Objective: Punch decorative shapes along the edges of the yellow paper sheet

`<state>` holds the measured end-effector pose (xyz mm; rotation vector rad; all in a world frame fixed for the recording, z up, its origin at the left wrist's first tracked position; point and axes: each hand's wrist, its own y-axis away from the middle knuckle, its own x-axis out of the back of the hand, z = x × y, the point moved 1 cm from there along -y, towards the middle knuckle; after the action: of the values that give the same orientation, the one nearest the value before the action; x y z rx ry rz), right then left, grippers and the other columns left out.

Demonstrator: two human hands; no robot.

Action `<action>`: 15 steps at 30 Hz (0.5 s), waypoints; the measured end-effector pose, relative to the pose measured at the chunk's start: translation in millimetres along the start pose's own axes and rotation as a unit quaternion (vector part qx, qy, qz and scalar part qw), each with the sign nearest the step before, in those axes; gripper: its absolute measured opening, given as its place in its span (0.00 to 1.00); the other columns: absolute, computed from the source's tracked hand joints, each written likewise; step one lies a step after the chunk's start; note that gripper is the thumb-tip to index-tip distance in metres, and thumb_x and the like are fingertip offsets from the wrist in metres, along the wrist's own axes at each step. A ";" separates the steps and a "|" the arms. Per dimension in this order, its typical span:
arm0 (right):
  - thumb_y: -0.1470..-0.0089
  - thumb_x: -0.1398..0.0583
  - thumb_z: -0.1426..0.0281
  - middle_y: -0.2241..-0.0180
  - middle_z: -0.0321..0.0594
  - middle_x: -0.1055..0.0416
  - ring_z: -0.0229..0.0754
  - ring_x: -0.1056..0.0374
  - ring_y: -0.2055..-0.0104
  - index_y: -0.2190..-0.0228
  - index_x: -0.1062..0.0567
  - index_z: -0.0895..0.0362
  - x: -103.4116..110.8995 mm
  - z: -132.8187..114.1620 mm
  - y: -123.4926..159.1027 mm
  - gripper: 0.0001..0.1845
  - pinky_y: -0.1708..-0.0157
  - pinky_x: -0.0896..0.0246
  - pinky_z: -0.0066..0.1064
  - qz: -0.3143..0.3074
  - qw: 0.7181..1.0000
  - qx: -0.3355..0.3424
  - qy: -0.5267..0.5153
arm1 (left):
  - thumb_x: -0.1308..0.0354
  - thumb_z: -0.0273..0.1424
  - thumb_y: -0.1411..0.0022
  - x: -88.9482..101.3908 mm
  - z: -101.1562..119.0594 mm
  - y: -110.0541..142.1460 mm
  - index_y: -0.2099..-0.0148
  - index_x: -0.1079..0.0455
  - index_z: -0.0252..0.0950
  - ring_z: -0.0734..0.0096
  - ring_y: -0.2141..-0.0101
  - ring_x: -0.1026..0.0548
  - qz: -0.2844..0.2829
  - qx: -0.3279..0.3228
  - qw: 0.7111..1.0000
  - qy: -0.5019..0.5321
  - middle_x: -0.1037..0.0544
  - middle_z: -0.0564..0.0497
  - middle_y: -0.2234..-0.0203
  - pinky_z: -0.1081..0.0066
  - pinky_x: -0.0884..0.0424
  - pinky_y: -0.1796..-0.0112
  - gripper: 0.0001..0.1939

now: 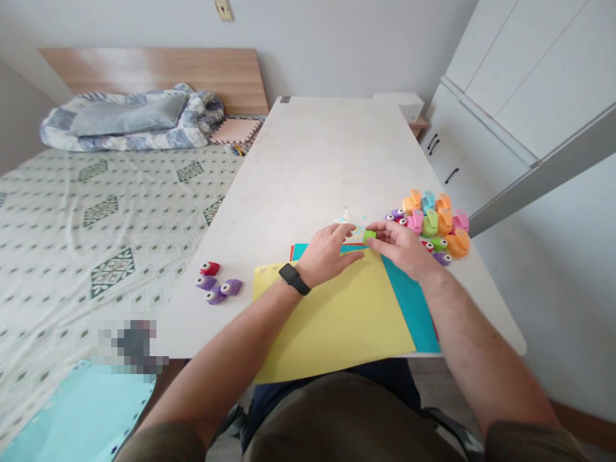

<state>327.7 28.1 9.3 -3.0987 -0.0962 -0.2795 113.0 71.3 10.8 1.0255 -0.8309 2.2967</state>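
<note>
My right hand [397, 249] pinches a small green craft punch [369, 235] just beyond the far edge of the paper. To its left, my left hand [332, 252] hovers with fingers spread over the far part of a yellow sheet [332, 314], holding nothing. Near the sheet's far left corner there are small punched holes. Under the yellow sheet a blue sheet [409, 301] shows, and a bit of red or orange paper sticks out. Tiny paper cut-outs [357, 232] lie between my hands and beyond them.
Right of my hands stand several larger punches [430, 222] in orange, pink, green and blue, with small purple, red and green ones among them. Several small punches [215, 293] sit at the table's left edge. The white table [337, 147] adjoins a bed [158, 192]; cabinets [481, 141] line the right.
</note>
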 end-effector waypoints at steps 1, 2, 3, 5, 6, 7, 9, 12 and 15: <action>0.46 0.29 0.56 0.56 0.43 0.20 0.49 0.24 0.53 0.51 0.23 0.53 0.3 -1.8 0.7 0.24 0.50 0.28 0.43 -0.001 1.000 -0.006 -0.015 | 0.33 0.42 0.36 -1.5 -5.0 1.5 0.44 0.31 0.36 0.57 0.54 0.21 -0.015 0.006 1.000 -0.015 0.20 0.43 0.54 0.57 0.27 0.50 0.23; 0.45 0.29 0.57 0.56 0.43 0.21 0.49 0.24 0.52 0.51 0.24 0.53 0.4 -3.7 1.3 0.24 0.49 0.29 0.43 -0.002 1.000 -0.010 -0.025 | 0.34 0.42 0.35 -2.6 -9.2 3.0 0.48 0.29 0.36 0.56 0.55 0.21 -0.032 0.009 0.999 -0.032 0.19 0.44 0.56 0.57 0.27 0.50 0.20; 0.45 0.29 0.57 0.55 0.43 0.21 0.49 0.24 0.52 0.51 0.24 0.53 0.3 -5.6 1.7 0.24 0.49 0.29 0.43 -0.001 0.999 -0.014 -0.033 | 0.35 0.43 0.34 -3.4 -12.5 4.4 0.50 0.28 0.36 0.57 0.56 0.21 -0.046 0.011 0.998 -0.044 0.19 0.44 0.58 0.57 0.28 0.50 0.18; 0.46 0.29 0.58 0.55 0.43 0.21 0.48 0.25 0.51 0.51 0.24 0.53 -0.3 -8.4 2.1 0.24 0.48 0.29 0.42 -0.002 0.999 -0.018 -0.043 | 0.37 0.42 0.33 -4.1 -16.0 6.6 0.52 0.26 0.37 0.58 0.57 0.22 -0.067 0.012 0.996 -0.057 0.19 0.45 0.59 0.57 0.28 0.51 0.15; 0.46 0.28 0.58 0.55 0.43 0.21 0.48 0.25 0.51 0.51 0.24 0.53 -0.8 -9.2 2.1 0.24 0.48 0.29 0.42 -0.002 0.999 -0.018 -0.047 | 0.37 0.41 0.32 -4.2 -16.5 7.4 0.52 0.26 0.37 0.58 0.58 0.22 -0.072 0.012 0.996 -0.058 0.19 0.46 0.60 0.58 0.28 0.52 0.14; 0.46 0.28 0.58 0.55 0.43 0.21 0.48 0.25 0.52 0.51 0.24 0.53 -1.3 -9.7 1.9 0.24 0.48 0.29 0.43 -0.002 0.999 -0.019 -0.049 | 0.38 0.40 0.32 -4.3 -16.3 8.0 0.52 0.26 0.37 0.59 0.59 0.22 -0.077 0.014 0.995 -0.058 0.19 0.46 0.61 0.59 0.28 0.52 0.13; 0.46 0.28 0.58 0.55 0.43 0.21 0.48 0.25 0.52 0.51 0.24 0.53 -2.2 -10.1 1.6 0.24 0.48 0.29 0.43 0.002 0.999 -0.019 -0.049 | 0.38 0.39 0.32 -4.6 -14.7 8.6 0.52 0.26 0.37 0.59 0.59 0.22 -0.084 0.017 0.995 -0.056 0.19 0.46 0.61 0.60 0.28 0.53 0.12; 0.46 0.28 0.58 0.55 0.43 0.21 0.48 0.26 0.51 0.51 0.24 0.53 -2.5 -10.6 1.5 0.24 0.47 0.30 0.43 0.006 0.999 -0.020 -0.046 | 0.38 0.36 0.32 -5.6 -12.4 8.7 0.53 0.25 0.36 0.60 0.59 0.22 -0.088 0.022 0.995 -0.052 0.19 0.46 0.62 0.61 0.28 0.53 0.10; 0.46 0.28 0.59 0.54 0.43 0.22 0.48 0.26 0.50 0.51 0.24 0.53 -1.1 -10.7 1.4 0.23 0.45 0.31 0.44 0.002 0.999 -0.013 -0.041 | 0.41 0.32 0.30 -6.2 -11.4 8.4 0.56 0.24 0.37 0.61 0.60 0.23 -0.086 0.015 0.995 -0.051 0.19 0.47 0.63 0.62 0.28 0.54 0.06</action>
<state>324.8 26.3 19.6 -3.1349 -0.0881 -0.1554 105.9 72.2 -2.8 1.1884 -0.7182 2.1330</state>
